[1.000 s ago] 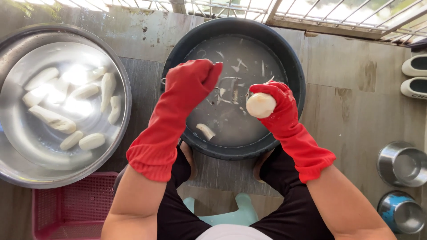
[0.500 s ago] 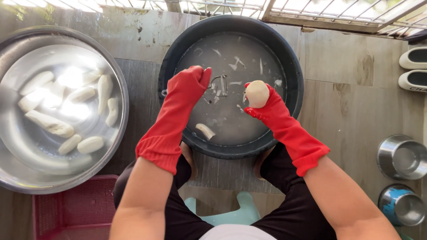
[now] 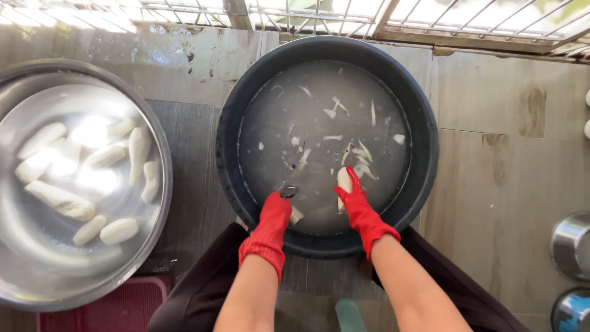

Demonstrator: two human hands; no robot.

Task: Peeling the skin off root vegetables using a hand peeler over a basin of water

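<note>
Both my hands wear red rubber gloves and reach into a black round basin (image 3: 424,154) of murky water with pale peel scraps floating in it. My right hand (image 3: 356,203) grips a pale peeled root (image 3: 343,182) at the water's near side. My left hand (image 3: 275,212) holds a small dark tool (image 3: 287,192), with a white piece (image 3: 297,214) lying just beside it in the water.
A large steel basin (image 3: 161,203) at the left holds water and several peeled white roots (image 3: 58,200). A red plastic crate (image 3: 123,307) sits at the bottom left. Steel bowls (image 3: 571,246) stand at the right edge. A barred window runs along the top.
Both hands have dropped from above the basin's middle down to its near side. The root in my right hand now sits low at the water.
</note>
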